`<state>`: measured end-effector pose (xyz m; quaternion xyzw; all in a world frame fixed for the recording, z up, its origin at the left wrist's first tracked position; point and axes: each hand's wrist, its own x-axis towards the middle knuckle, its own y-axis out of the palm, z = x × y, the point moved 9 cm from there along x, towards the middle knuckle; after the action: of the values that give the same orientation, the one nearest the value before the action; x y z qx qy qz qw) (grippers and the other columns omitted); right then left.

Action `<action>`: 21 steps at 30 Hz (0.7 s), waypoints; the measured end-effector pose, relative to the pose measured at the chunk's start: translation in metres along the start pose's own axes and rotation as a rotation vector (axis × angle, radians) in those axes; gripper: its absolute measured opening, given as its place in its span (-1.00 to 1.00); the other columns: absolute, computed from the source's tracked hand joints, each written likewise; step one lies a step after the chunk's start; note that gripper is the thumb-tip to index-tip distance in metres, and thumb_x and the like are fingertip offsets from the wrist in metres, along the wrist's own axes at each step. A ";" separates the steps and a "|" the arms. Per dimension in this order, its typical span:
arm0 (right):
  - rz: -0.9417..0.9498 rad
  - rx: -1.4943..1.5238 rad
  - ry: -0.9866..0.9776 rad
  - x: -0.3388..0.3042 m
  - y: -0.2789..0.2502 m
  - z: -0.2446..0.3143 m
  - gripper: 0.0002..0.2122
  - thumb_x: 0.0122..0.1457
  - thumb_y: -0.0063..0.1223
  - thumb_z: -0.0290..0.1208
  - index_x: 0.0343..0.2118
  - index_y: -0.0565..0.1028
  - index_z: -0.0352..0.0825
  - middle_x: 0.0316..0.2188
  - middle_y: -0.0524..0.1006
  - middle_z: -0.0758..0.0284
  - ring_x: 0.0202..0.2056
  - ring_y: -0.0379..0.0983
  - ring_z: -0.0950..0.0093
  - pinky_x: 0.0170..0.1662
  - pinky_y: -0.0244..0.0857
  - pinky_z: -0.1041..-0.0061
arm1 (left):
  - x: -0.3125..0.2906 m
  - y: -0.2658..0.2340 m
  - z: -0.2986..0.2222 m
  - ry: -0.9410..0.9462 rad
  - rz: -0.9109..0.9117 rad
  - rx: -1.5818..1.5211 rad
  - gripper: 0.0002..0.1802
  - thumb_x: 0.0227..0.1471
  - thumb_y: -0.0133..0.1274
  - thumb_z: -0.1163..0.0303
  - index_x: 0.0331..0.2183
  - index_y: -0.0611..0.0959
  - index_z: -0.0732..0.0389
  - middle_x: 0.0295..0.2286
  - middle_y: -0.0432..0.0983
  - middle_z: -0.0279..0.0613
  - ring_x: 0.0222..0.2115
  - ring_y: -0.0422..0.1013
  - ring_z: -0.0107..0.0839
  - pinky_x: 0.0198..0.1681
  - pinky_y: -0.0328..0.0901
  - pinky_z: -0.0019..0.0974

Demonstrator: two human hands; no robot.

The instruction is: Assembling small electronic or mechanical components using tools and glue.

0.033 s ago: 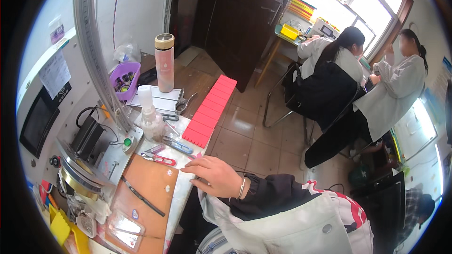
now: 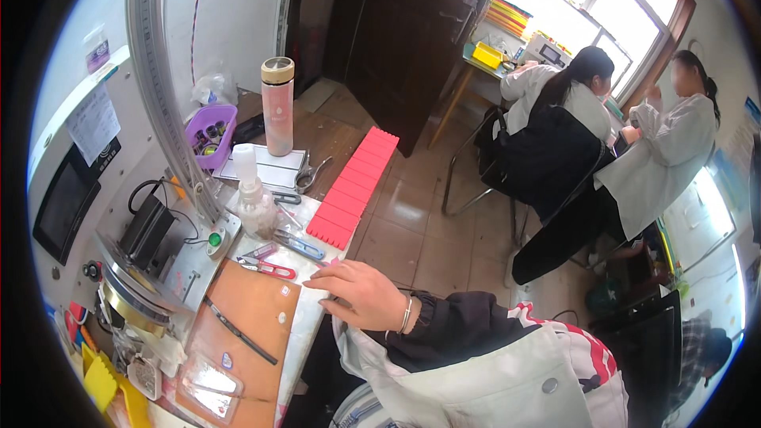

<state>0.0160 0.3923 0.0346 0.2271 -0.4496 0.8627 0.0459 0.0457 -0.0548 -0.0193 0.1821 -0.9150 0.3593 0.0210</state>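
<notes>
My right hand [image 2: 365, 293] rests at the edge of the white-covered bench, reaching in from the right. Its fingers are loosely bent, with the thumb apart below them, and I see nothing held in them. By the fingertips lies a small pink scrap [image 2: 331, 261]. Just beyond are a red-handled cutter [image 2: 277, 270] and a blue-handled tool [image 2: 300, 244]. A brown mat [image 2: 246, 301] to the left bears black tweezers [image 2: 240, 330], small pale pieces and a clear flat case [image 2: 212, 387]. My left hand is out of view.
A machine [image 2: 75, 174] with a metal column stands left. Farther back are a dropper bottle [image 2: 255, 202], a pink tumbler [image 2: 277, 111], a purple basket [image 2: 212, 136], scissors [image 2: 311, 175] and a ridged red strip [image 2: 354, 186]. Two people sit near the window.
The hand of the person at far right has dropped slightly. My right hand stays almost in the same place.
</notes>
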 end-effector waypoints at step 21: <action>0.114 0.076 -0.196 0.021 0.058 0.054 -0.69 -0.02 0.20 -0.53 -0.14 0.55 -0.30 -0.26 0.54 0.23 -0.21 0.47 0.23 -0.14 0.34 0.33 | -0.007 -0.009 0.014 0.120 -0.097 -0.144 -0.79 0.11 -0.05 0.58 -0.24 0.65 0.35 -0.57 0.50 -0.24 -0.64 0.35 -0.56 -0.56 0.23 -0.47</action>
<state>-0.0003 0.3126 0.0259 0.2860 -0.4309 0.8540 -0.0561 0.0570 -0.0683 -0.0253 0.2026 -0.9256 0.3016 0.1060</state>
